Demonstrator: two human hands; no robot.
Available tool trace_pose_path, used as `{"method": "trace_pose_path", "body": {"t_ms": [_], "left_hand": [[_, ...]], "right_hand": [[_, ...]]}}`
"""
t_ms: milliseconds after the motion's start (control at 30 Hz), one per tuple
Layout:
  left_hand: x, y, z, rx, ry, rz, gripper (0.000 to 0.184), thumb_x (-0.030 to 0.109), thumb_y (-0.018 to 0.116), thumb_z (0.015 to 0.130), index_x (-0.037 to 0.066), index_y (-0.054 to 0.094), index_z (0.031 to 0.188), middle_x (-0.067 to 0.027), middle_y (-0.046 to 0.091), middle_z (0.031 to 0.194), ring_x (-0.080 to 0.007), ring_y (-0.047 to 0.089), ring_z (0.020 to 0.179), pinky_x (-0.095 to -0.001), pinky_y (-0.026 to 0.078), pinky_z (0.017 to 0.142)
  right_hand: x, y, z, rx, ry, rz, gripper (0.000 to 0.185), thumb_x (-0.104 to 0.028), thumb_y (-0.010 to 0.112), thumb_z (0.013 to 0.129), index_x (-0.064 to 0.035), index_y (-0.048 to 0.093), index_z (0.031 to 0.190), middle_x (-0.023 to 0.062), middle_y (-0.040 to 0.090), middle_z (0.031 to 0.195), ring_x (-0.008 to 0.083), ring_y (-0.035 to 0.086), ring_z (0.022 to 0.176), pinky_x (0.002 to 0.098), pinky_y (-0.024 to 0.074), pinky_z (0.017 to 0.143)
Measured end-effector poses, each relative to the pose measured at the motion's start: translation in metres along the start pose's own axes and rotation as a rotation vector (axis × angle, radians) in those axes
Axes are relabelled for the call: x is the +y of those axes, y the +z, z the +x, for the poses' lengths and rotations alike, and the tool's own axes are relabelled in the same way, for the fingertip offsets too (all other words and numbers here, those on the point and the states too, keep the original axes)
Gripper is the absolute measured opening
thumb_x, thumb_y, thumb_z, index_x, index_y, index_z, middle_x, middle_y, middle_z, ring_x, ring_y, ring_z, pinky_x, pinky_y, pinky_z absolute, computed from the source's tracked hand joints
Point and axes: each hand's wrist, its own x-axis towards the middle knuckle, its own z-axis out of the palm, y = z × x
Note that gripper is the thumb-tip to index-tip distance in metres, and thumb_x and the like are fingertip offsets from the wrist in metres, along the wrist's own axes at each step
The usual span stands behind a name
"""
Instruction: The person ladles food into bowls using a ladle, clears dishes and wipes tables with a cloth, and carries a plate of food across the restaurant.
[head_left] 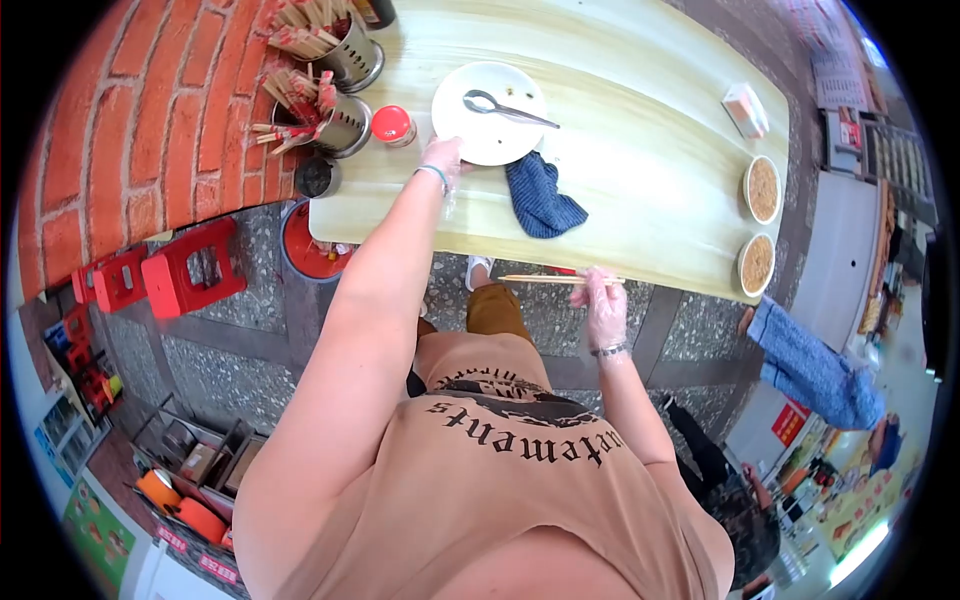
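Observation:
My left hand (pixel 444 162), in a clear plastic glove, grips the near left rim of a white plate (pixel 465 100) on the table. A dark-handled spoon (pixel 505 110) lies across that plate, with a few food scraps around it. In my gloved right hand (pixel 602 305) is a pair of wooden chopsticks (pixel 540 279), held level just off the table's front edge and pointing left. Between the hands, a dark blue cloth (pixel 542 198) lies crumpled against the plate's near side. A red-lidded jar (pixel 393 126) stands left of the plate.
Two metal holders (pixel 345 128) packed with wrapped chopsticks stand by the brick wall (pixel 150 110). Two bowls of food (pixel 757 265) and a tissue pack (pixel 745 110) sit at the table's right end. Below left are a bin (pixel 312 245) and red stools (pixel 195 268). Other people are at right.

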Motion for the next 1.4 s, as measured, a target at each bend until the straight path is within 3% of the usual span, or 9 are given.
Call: {"method": "trace_pose_path", "body": {"t_ms": [333,600,767,833,1000,1067,1133,1200,1400], "left_hand": [[-0.012,-0.136,-0.161,-0.201,-0.099,-0.129,0.045,0.007,0.05,0.089,0.004,0.037,0.131,-0.0109,0.052,0.124,-0.0215,0.056,0.11,-0.036,0.05,0.089],[-0.068,-0.345,-0.338,0.291,-0.098,-0.163,0.051,0.004,0.049,0.087,0.006,0.033,0.135,-0.011,0.051,0.126,-0.0211,0.056,0.108,-0.0333,0.052,0.083],[-0.091,-0.411,-0.382,0.415,-0.05,-0.286,0.051,0.002,0.051,0.086,0.003,0.035,0.135,-0.0125,0.051,0.125,-0.0233,0.055,0.111,-0.0339,0.05,0.088],[-0.093,-0.422,-0.387,0.455,-0.015,-0.31,0.05,0.002,0.051,0.086,0.003,0.036,0.134,-0.0133,0.052,0.124,-0.0247,0.054,0.111,-0.0351,0.048,0.091],[-0.074,-0.413,-0.381,0.414,0.002,-0.347,0.05,0.001,0.05,0.086,0.002,0.036,0.133,-0.0139,0.051,0.125,-0.0268,0.053,0.112,-0.0365,0.047,0.094],[-0.068,-0.403,-0.37,0.378,0.04,-0.319,0.051,0.002,0.05,0.085,0.002,0.035,0.134,-0.0141,0.05,0.125,-0.027,0.053,0.113,-0.0371,0.048,0.093],[-0.063,-0.388,-0.358,0.393,0.023,-0.313,0.05,0.0,0.05,0.086,0.002,0.035,0.134,-0.0144,0.049,0.127,-0.0274,0.053,0.113,-0.0374,0.049,0.092],[-0.056,-0.371,-0.344,0.343,-0.01,-0.297,0.05,0.0,0.049,0.086,0.003,0.035,0.134,-0.0142,0.049,0.127,-0.0267,0.053,0.113,-0.037,0.049,0.093],[-0.029,-0.278,-0.313,0.31,-0.007,-0.209,0.054,0.011,0.053,0.083,0.001,0.035,0.133,-0.0136,0.05,0.125,-0.0252,0.055,0.111,-0.0352,0.048,0.091]], "right_hand": [[0.069,0.096,-0.012,-0.099,0.554,0.18,0.026,-0.024,0.06,0.09,-0.0029,0.06,0.104,0.0063,0.065,0.094,0.0151,0.065,0.078,0.0239,0.0528,0.063],[0.137,0.311,-0.031,-0.391,0.456,0.148,0.027,-0.021,0.062,0.088,-0.0034,0.06,0.109,0.003,0.063,0.085,0.01,0.059,0.068,0.0233,0.0484,0.056],[0.114,0.401,-0.044,-0.476,0.217,0.02,0.045,-0.021,0.066,0.084,-0.0027,0.052,0.122,0.0115,0.065,0.099,0.0205,0.062,0.089,0.0309,0.0501,0.079],[0.104,0.396,-0.043,-0.451,0.078,-0.331,0.063,-0.028,0.07,0.075,-0.0035,0.046,0.129,0.022,0.055,0.12,0.035,0.053,0.112,0.038,0.0402,0.097],[0.061,0.268,0.004,-0.021,-0.903,-0.954,0.052,-0.018,0.068,0.076,-0.0031,0.05,0.122,0.0197,0.05,0.125,0.0354,0.046,0.118,0.0428,0.0348,0.101],[0.051,0.197,0.064,0.317,-0.782,-1.132,0.055,-0.027,0.066,0.078,-0.0093,0.051,0.127,0.0198,0.045,0.131,0.0374,0.041,0.122,0.0552,0.0287,0.101],[0.038,0.14,0.107,0.459,-0.689,-1.332,0.052,-0.027,0.064,0.079,-0.0094,0.052,0.126,0.0199,0.041,0.135,0.0373,0.039,0.124,0.0517,0.0308,0.102],[0.056,0.129,0.125,0.043,-0.555,-1.178,0.048,-0.026,0.062,0.08,-0.0089,0.055,0.124,0.0206,0.039,0.137,0.0374,0.038,0.126,0.0484,0.0318,0.105],[0.052,0.106,0.167,-0.363,-0.849,-1.306,0.036,-0.019,0.054,0.087,-0.0084,0.055,0.121,0.0191,0.045,0.132,0.0374,0.04,0.125,0.0451,0.0336,0.106]]}}
